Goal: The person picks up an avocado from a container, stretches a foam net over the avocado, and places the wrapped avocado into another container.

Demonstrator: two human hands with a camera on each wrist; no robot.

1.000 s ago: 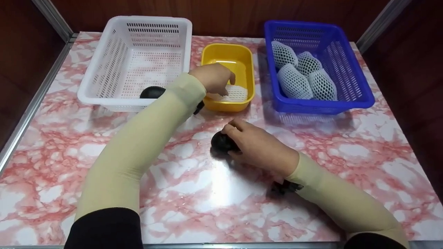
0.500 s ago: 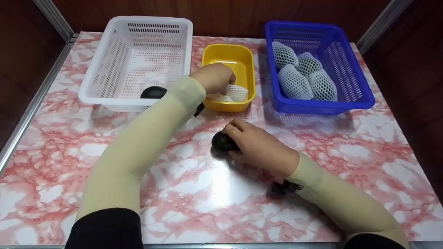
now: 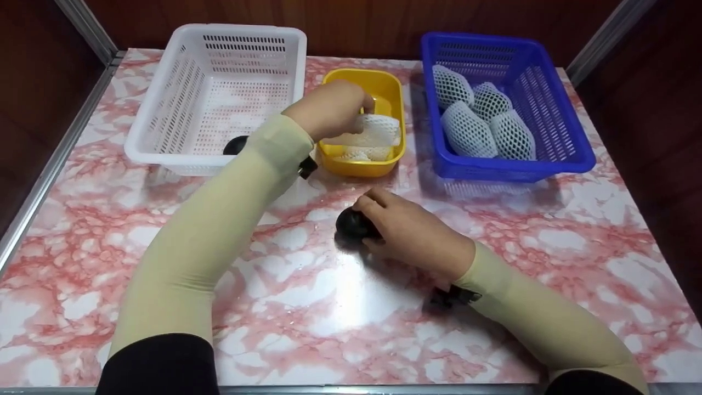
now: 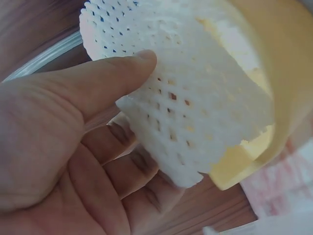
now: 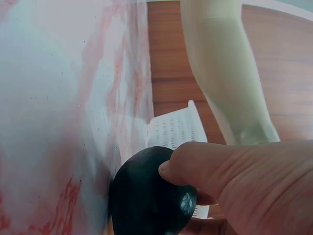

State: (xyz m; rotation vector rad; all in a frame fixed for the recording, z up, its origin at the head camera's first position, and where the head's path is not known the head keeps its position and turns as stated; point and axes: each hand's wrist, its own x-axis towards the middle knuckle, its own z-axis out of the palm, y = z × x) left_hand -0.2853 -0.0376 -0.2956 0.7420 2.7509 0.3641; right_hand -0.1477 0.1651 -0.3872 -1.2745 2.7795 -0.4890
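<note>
My left hand [image 3: 334,109] pinches a white foam fruit net [image 3: 379,129] between thumb and fingers, over the yellow bin [image 3: 403,104]. Seen from the left wrist, the thumb [image 4: 132,68] presses on the mesh of the net [image 4: 176,112], which is an open sleeve. More white nets [image 3: 364,155] lie in the bin below it. On the tabletop in front, my right hand [image 3: 411,230] grips a dark, smooth avocado [image 3: 352,224]. The right wrist view has the thumb lying along the top of the avocado [image 5: 146,196]; its far side is hidden.
At back left stands a white basket [image 3: 134,145] with another dark avocado [image 3: 236,145], partly covered by my left sleeve. A blue basket [image 3: 581,159] at back right holds several netted fruits [image 3: 468,129]. Dark wooden panels [image 3: 362,27] border the marbled table [image 3: 285,351].
My left hand has risen out of the yellow bin, bringing one foam net up with it. The right hand and its avocado have stayed in place.
</note>
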